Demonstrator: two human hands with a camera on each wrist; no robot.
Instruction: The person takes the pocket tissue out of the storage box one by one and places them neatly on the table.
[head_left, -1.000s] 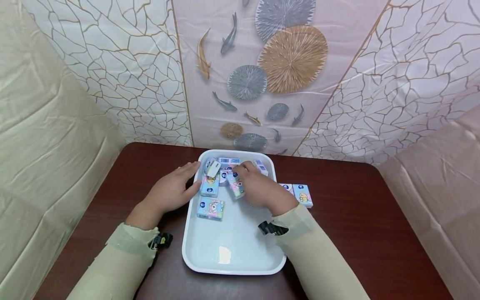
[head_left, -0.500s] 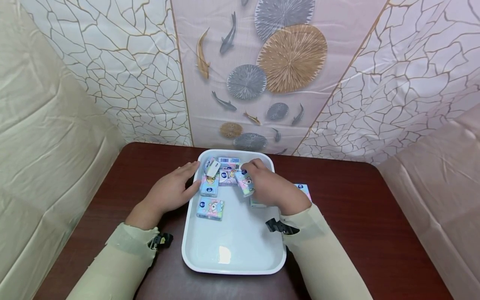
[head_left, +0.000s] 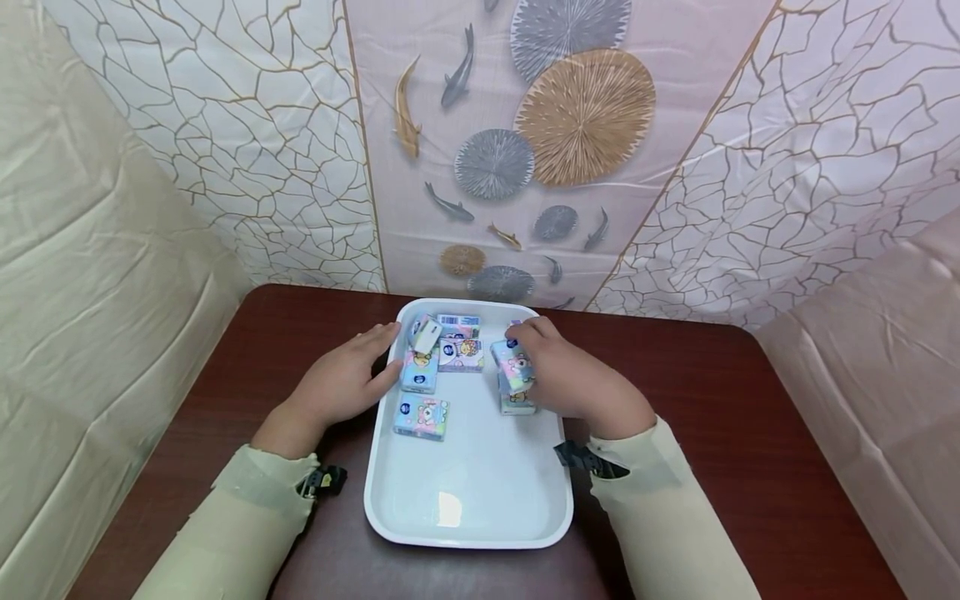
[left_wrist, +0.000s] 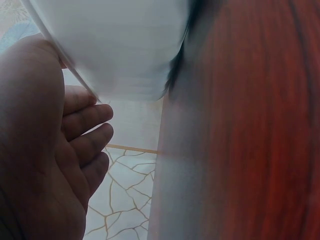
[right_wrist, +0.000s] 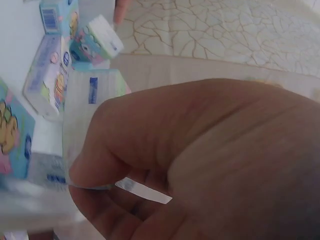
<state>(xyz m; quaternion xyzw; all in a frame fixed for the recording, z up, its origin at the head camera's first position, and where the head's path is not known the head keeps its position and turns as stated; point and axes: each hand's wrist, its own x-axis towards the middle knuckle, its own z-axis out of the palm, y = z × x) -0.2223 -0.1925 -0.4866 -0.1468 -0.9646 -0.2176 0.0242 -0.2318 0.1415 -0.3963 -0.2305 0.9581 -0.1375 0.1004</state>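
My right hand (head_left: 573, 379) pinches a small tissue pack (head_left: 514, 362) between thumb and fingers, over the right side of a white tray (head_left: 468, 500). Under the held pack, another tissue pack (head_left: 517, 407) partly shows. In the right wrist view the thumb lies against the held pack's pale side (right_wrist: 82, 125). My left hand (head_left: 337, 383) rests at the tray's left rim, its fingers fairly straight; in the left wrist view the fingertips (left_wrist: 102, 114) meet the rim from outside. Several packs lie in the tray's far left, among them a tilted one (head_left: 428, 336) on top of others.
One tissue pack (head_left: 422, 418) lies apart, near the tray's left wall. A purple-and-white pack (head_left: 461, 354) lies flat near the middle of the far end. The tray stands on a dark red-brown table (head_left: 720, 417), with patterned cloth (head_left: 315, 150) behind it.
My right hand has carried the held pack to the right, uncovering the purple-and-white pack. The hand now hides the packs that showed on the table beside the tray. My left hand stays put.
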